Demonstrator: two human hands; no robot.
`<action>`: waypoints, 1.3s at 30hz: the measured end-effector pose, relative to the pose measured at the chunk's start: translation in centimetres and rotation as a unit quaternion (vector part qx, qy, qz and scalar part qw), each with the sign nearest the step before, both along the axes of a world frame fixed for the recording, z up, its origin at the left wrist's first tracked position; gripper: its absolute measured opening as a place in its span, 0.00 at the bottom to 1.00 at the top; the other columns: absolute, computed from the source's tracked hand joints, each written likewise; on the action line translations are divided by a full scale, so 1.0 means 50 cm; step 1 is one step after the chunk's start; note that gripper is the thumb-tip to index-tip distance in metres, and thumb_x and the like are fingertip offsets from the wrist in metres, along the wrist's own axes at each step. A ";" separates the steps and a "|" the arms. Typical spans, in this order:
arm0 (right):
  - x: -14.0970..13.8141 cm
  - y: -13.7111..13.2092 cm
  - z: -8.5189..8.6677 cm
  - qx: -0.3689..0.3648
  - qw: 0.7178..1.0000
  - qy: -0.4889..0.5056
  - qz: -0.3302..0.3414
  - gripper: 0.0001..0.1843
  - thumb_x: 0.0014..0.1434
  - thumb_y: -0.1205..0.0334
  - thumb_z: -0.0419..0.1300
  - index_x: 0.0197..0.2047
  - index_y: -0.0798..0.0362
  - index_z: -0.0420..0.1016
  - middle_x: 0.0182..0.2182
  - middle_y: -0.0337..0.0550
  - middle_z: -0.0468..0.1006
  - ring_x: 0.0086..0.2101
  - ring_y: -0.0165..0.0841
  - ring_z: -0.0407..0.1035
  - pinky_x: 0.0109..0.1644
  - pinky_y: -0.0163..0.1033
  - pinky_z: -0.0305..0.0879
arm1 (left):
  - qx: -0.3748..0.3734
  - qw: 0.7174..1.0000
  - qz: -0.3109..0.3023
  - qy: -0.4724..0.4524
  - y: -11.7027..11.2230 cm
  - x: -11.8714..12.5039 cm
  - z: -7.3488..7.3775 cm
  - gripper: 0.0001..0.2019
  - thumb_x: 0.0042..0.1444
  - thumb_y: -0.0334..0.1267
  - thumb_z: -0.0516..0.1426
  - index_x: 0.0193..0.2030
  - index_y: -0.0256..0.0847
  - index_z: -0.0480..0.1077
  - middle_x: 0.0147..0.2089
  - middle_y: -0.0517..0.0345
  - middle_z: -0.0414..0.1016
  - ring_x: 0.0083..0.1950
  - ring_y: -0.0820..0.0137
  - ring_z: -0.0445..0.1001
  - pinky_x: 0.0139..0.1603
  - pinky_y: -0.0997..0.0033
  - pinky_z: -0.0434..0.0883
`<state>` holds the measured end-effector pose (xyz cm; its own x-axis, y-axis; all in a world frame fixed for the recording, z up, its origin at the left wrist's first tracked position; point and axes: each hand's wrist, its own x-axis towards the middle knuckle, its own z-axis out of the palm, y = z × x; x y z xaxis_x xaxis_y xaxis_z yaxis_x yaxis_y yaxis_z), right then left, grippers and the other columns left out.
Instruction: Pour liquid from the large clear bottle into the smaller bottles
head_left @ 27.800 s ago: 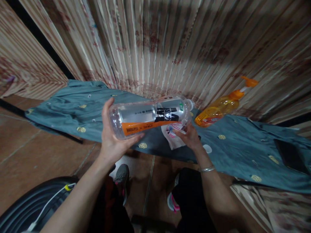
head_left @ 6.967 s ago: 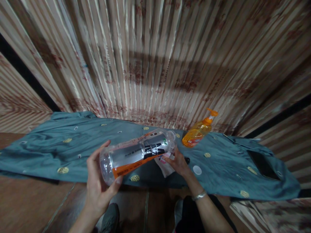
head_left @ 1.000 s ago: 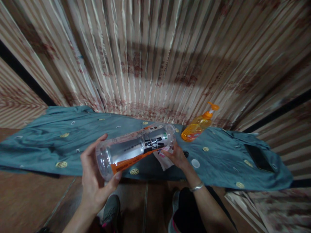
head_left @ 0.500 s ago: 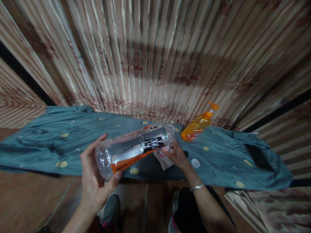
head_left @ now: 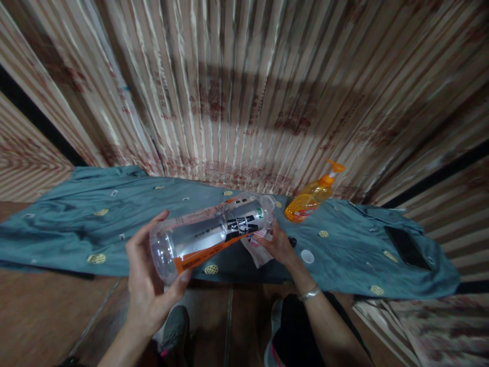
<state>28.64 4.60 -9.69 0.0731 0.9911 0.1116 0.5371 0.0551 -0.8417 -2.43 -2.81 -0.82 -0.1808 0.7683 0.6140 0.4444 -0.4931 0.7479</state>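
Presently held: one large clear plastic bottle (head_left: 214,233) with a silver-and-orange label, laid near level above the front edge of the bench, base toward the person, neck pointing away and to the right.

- Left hand (head_left: 148,288): cupped round the bottle's base, thumb over the top, fingers curled beneath. The weight is judged to be carried here.
- Right hand (head_left: 280,247): half closed at the neck end, fingertips against the shoulder of the bottle. Whether the neck itself is pinched cannot be told, the mouth being hidden. A silver bracelet (head_left: 309,293) is worn at this wrist.
- White printed pouch (head_left: 256,255): lying flat directly under the right hand.
- Small white round cap (head_left: 306,256): set down just beside that hand, apart from the bottle.
- Orange pump dispenser (head_left: 311,196): leaning against the pleated beige curtain (head_left: 244,102), behind the neck end.
- Flat dark phone (head_left: 407,247): far right, well apart.
- Teal cloth with gold medallions (head_left: 95,224): draped over the bench.

Room: open cloth is found to the left; the curtain closes the back; brown floor tiles (head_left: 46,316) lie below the front edge.
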 end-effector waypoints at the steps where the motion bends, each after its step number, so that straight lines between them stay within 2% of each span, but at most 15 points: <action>1: 0.000 0.000 0.000 0.001 1.000 0.000 0.002 0.37 0.55 0.54 0.72 0.65 0.53 0.69 0.49 0.56 0.88 0.48 0.53 0.85 0.57 0.59 0.81 | 0.002 1.000 -0.002 0.003 0.000 -0.001 0.000 0.39 0.56 0.59 0.66 0.71 0.50 0.64 0.73 0.40 0.70 0.71 0.39 0.73 0.69 0.29 0.73; 4: 0.000 0.001 -0.001 0.006 1.000 -0.003 0.005 0.39 0.55 0.53 0.72 0.66 0.55 0.68 0.51 0.57 0.87 0.49 0.53 0.84 0.58 0.60 0.80 | -0.004 1.000 -0.005 0.007 0.000 -0.002 0.002 0.39 0.57 0.58 0.66 0.72 0.50 0.64 0.73 0.40 0.70 0.71 0.39 0.73 0.68 0.29 0.74; 8: 0.000 0.001 -0.001 0.008 1.000 -0.009 0.000 0.38 0.55 0.53 0.73 0.65 0.55 0.70 0.49 0.57 0.87 0.48 0.53 0.85 0.57 0.59 0.81 | -0.002 1.000 -0.005 0.007 -0.001 -0.001 0.005 0.39 0.57 0.59 0.66 0.71 0.50 0.64 0.73 0.39 0.70 0.72 0.37 0.72 0.69 0.26 0.72; 14: 0.001 0.000 0.000 0.007 1.000 0.005 0.012 0.35 0.56 0.55 0.73 0.65 0.50 0.70 0.51 0.54 0.87 0.49 0.53 0.84 0.58 0.61 0.81 | -0.005 1.000 -0.007 -0.005 0.000 0.002 0.005 0.38 0.55 0.60 0.67 0.70 0.51 0.64 0.73 0.40 0.70 0.70 0.37 0.74 0.68 0.26 0.75; 22: -0.001 0.001 0.004 0.002 1.000 -0.002 0.003 0.36 0.55 0.55 0.74 0.64 0.54 0.70 0.49 0.55 0.88 0.48 0.52 0.85 0.57 0.58 0.81 | -0.008 1.000 -0.003 -0.004 -0.001 0.003 0.007 0.38 0.55 0.59 0.67 0.69 0.49 0.64 0.73 0.40 0.71 0.71 0.38 0.73 0.70 0.28 0.74; 31: -0.001 0.002 0.001 0.013 1.000 -0.012 0.005 0.35 0.55 0.56 0.74 0.63 0.51 0.70 0.51 0.52 0.88 0.49 0.50 0.85 0.57 0.54 0.81 | -0.008 1.000 -0.004 0.001 -0.001 0.000 0.009 0.37 0.55 0.60 0.66 0.69 0.51 0.65 0.73 0.41 0.71 0.71 0.37 0.73 0.70 0.27 0.74; 39: 0.000 0.002 0.001 0.003 1.000 0.000 0.008 0.38 0.56 0.53 0.73 0.66 0.55 0.70 0.51 0.56 0.87 0.49 0.52 0.84 0.59 0.59 0.80 | -0.013 1.000 0.002 -0.018 0.002 -0.001 0.000 0.38 0.53 0.58 0.67 0.69 0.53 0.65 0.74 0.44 0.71 0.73 0.37 0.71 0.71 0.25 0.72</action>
